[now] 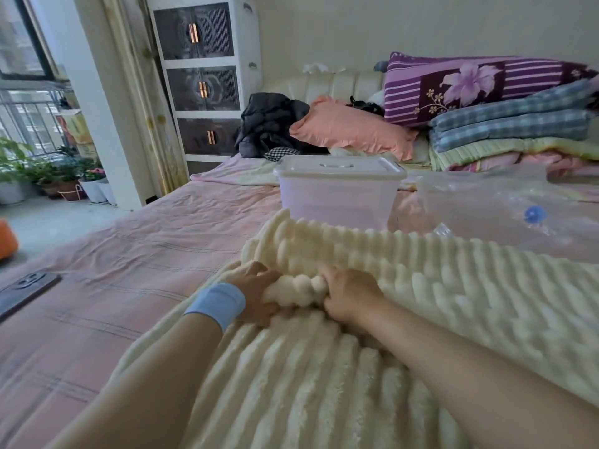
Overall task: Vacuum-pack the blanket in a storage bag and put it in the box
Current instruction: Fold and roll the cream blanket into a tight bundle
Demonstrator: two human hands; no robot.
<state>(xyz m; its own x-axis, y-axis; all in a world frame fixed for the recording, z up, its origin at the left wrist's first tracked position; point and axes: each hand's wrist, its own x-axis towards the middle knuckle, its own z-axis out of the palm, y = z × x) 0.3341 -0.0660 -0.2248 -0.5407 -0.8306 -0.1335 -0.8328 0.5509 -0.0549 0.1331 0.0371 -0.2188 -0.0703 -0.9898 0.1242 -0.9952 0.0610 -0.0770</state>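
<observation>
A cream ribbed fleece blanket lies spread over the near right part of the bed. My left hand and my right hand grip a bunched fold of it between them, fingers curled round the fabric. Behind the blanket stands a clear plastic box with its lid on. To the right of the box lies a clear storage bag with a blue valve, crumpled and partly under the blanket's far edge.
A dark phone lies on the pink bedsheet at the left. Pillows and folded quilts are stacked at the head of the bed, with dark clothes beside them. A drawer cabinet stands behind.
</observation>
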